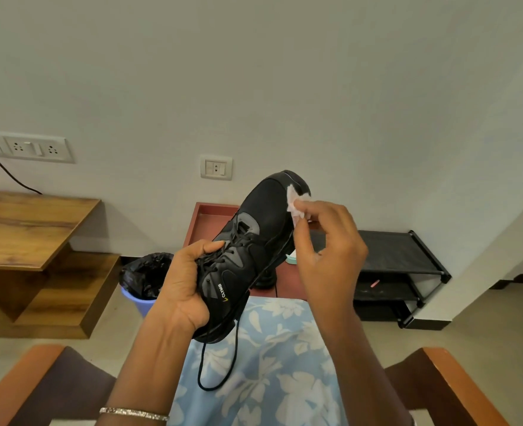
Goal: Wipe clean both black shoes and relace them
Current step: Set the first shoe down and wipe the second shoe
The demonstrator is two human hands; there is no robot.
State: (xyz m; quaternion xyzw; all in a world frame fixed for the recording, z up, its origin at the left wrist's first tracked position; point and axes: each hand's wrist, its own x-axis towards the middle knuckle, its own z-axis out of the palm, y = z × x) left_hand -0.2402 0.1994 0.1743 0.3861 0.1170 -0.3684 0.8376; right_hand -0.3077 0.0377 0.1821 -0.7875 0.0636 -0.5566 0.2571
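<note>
Wiping is in progress: the left hand (186,281) grips the black shoe (254,241) above the lap, the right hand (328,241) pinches a white wipe (295,201) against its toe, and relacing, judging by the loose hanging lace (220,364), is outstanding.

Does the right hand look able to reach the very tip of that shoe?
Probably yes. The right hand pinches the wipe against the toe of the black shoe, nothing lies between it and the tip, and the left hand grips only the laced middle.
</note>
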